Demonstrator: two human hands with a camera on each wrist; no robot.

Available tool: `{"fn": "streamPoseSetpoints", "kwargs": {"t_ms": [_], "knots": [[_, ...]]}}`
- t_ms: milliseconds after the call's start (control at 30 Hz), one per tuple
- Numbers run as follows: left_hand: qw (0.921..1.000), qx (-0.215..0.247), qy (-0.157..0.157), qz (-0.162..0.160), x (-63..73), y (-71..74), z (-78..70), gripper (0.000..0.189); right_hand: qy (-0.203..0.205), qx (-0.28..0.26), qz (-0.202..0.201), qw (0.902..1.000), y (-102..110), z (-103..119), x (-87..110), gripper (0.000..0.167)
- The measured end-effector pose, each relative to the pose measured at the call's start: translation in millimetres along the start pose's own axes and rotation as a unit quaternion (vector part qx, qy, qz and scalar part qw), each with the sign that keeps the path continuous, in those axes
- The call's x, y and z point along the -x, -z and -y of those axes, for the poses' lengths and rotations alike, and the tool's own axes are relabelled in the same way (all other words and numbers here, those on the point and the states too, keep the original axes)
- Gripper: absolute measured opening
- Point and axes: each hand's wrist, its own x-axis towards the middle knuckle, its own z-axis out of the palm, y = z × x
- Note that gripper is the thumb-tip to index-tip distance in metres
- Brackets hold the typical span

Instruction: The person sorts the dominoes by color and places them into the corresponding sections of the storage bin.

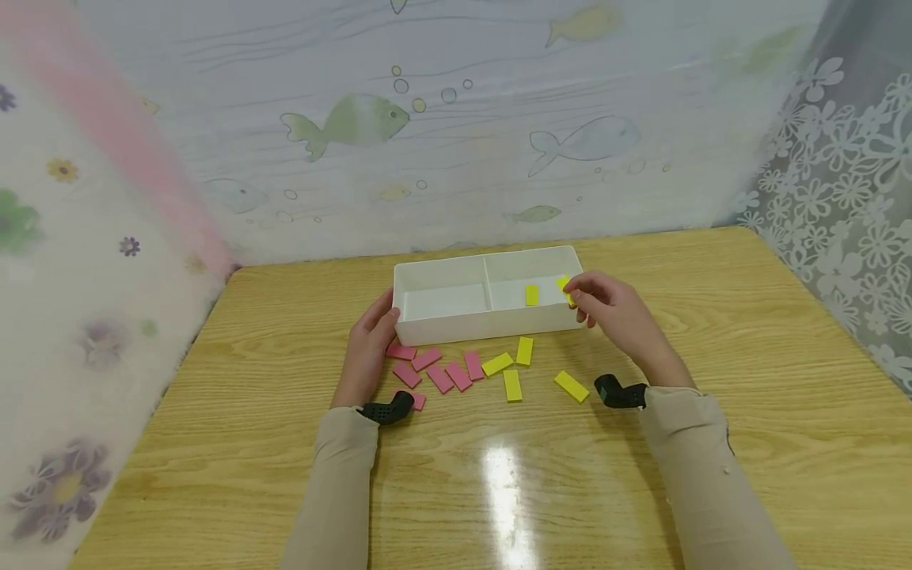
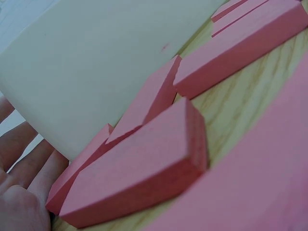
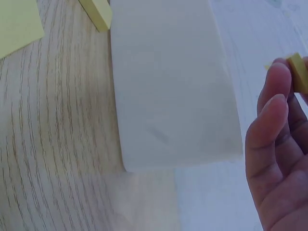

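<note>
Right hand (image 1: 618, 313) pinches yellow rectangular block (image 1: 564, 284) at white plastic box (image 1: 492, 323) — slip could drop it; left hand (image 1: 366, 344) uncurled alongside.

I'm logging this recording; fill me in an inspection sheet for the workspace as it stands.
Surface: wood-grain table, with a bright reflection near its front.
Job's things: white box with two compartments; one yellow block lies in the right one. Four yellow blocks and seven visible pink blocks lie on the table.
Clutter: nothing seen.
Left hand: touches the box's left end.
Right hand: pinches another yellow block at the box's right end.
Cables: thin dark line at the right sleeve; cannot tell whether it is one.
Surroundings: fish-patterned backdrop; white floral pattern at right.
</note>
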Motion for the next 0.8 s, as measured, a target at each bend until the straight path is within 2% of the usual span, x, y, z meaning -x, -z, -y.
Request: {"fn": "streamPoseSetpoints", "kwargs": {"t_ms": [100, 367, 667, 800], "knots": [[1.0, -0.005, -0.004, -0.004, -3.6, 1.4, 6.3, 0.048, -0.008, -0.007, -0.014, 0.9998, 0.7, -0.9, -0.7, 0.03], [0.9998, -0.012, -0.012, -0.007, -3.7, 2.3, 8.6, 0.053, -0.03, -0.016, -0.026, 0.9991, -0.6, -4.0, -2.2, 0.031], [0.9998, -0.02, -0.008, -0.003, -4.2, 1.9, 8.7, 0.055, -0.048, -0.008, -0.032, 0.9983, -1.4, -7.0, -0.9, 0.028], [0.9998, -0.018, -0.005, 0.0, -1.5, 0.0, 2.8, 0.053, -0.054, -0.012, -0.034, 0.9979, -1.6, -8.2, -0.5, 0.029]]}}
